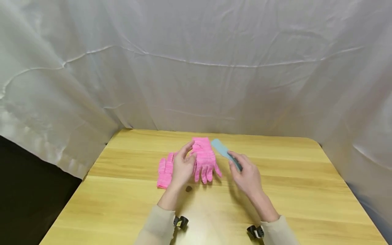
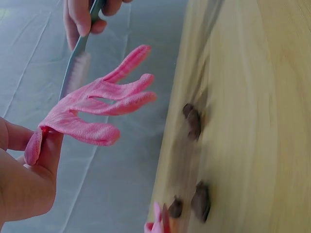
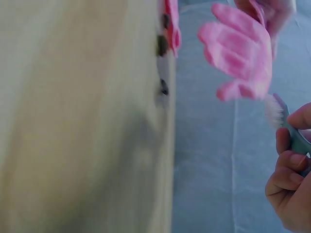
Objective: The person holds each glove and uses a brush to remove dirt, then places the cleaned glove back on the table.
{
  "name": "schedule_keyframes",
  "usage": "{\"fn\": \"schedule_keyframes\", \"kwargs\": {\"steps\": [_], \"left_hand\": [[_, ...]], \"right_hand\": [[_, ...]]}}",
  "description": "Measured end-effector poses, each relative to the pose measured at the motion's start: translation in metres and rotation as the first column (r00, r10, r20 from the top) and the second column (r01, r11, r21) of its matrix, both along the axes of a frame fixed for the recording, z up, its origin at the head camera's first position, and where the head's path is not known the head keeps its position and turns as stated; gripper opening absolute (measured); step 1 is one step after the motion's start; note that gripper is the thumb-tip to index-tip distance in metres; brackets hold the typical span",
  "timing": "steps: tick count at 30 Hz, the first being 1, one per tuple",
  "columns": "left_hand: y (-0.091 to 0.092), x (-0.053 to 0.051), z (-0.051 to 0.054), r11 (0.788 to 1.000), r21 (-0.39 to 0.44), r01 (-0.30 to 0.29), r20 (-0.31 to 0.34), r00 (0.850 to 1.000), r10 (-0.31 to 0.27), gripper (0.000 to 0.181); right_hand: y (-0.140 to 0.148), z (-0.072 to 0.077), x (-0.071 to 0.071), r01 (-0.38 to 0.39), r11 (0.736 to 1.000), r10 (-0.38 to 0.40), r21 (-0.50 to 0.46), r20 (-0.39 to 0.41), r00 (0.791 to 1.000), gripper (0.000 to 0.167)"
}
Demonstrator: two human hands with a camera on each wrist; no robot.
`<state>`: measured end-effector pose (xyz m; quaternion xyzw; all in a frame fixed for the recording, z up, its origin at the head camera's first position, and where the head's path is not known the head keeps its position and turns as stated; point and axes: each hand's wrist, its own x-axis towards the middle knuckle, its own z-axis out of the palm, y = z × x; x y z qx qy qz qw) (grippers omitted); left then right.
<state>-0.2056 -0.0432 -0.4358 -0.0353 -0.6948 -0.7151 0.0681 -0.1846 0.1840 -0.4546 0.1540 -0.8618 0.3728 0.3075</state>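
My left hand (image 1: 183, 166) pinches a pink knitted glove (image 1: 206, 160) near its cuff. The glove's fingers hang loose above the table, as the left wrist view shows. In my right hand (image 1: 247, 173) is a blue-grey brush (image 1: 221, 148) with pale bristles, gripped by its handle. Those bristles (image 2: 80, 70) face the glove, close beside it; whether they touch cannot be told. A second pink glove (image 1: 165, 172) lies on the table, partly hidden behind my left hand.
Several dark brown lumps (image 2: 193, 121) sit on the wooden table (image 1: 291, 190), below the held glove. One lump (image 1: 189, 188) shows beside my left wrist in the head view. A grey-white sheet (image 1: 214, 85) hangs behind the table and along its sides.
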Motion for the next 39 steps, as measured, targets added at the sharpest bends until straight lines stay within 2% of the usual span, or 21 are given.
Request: {"fn": "schedule_keyframes", "kwargs": {"steps": [5, 10, 17, 20, 23, 25, 29, 32, 34, 36, 39], "left_hand": [[-0.015, -0.007, 0.005, 1.0, 0.015, 0.004, -0.048, 0.999, -0.003, 0.05], [-0.034, -0.012, 0.005, 0.999, 0.042, 0.005, -0.041, 0.999, -0.003, 0.045], [-0.075, -0.032, 0.007, 0.998, 0.045, -0.039, -0.012, 0.999, 0.039, 0.046], [-0.094, -0.04, 0.006, 0.997, 0.028, -0.065, -0.023, 0.998, 0.066, 0.037], [-0.112, -0.05, 0.004, 0.997, 0.04, -0.072, -0.055, 0.996, 0.075, 0.025], [-0.124, -0.056, 0.002, 0.996, 0.055, -0.068, -0.055, 0.996, 0.071, 0.019], [-0.149, -0.067, -0.001, 0.994, 0.093, -0.064, -0.039, 0.997, 0.068, 0.04], [-0.168, -0.074, -0.001, 0.993, 0.093, -0.078, -0.047, 0.995, 0.082, 0.043], [-0.182, -0.079, -0.003, 0.995, 0.06, -0.083, -0.049, 0.995, 0.086, 0.042], [-0.195, -0.081, -0.006, 0.999, 0.007, -0.051, -0.025, 0.998, 0.051, 0.037], [-0.214, -0.081, -0.015, 0.993, -0.099, 0.061, 0.069, 0.996, -0.055, 0.032]], "right_hand": [[0.01, 0.01, -0.007, 0.035, 0.999, -0.035, -0.019, 0.017, 0.999, 0.036], [0.029, 0.01, -0.002, 0.054, 0.998, -0.056, 0.029, 0.062, 0.996, 0.035], [0.067, 0.012, 0.004, 0.101, 0.985, -0.111, 0.143, 0.061, 0.992, 0.034], [0.079, 0.012, 0.005, 0.123, 0.978, -0.134, 0.167, 0.058, 0.989, 0.033], [0.088, 0.011, 0.006, 0.143, 0.973, -0.155, 0.182, 0.053, 0.986, 0.033], [0.091, 0.011, 0.006, 0.152, 0.97, -0.165, 0.188, 0.054, 0.985, 0.032], [0.095, 0.011, 0.008, 0.16, 0.967, -0.175, 0.199, 0.062, 0.983, 0.032], [0.097, 0.012, 0.011, 0.163, 0.965, -0.181, 0.204, 0.071, 0.981, 0.032], [0.099, 0.012, 0.012, 0.165, 0.965, -0.184, 0.203, 0.077, 0.98, 0.033], [0.1, 0.012, 0.013, 0.168, 0.965, -0.188, 0.201, 0.083, 0.979, 0.033], [0.102, 0.012, 0.014, 0.173, 0.963, -0.194, 0.205, 0.085, 0.977, 0.033]]}}
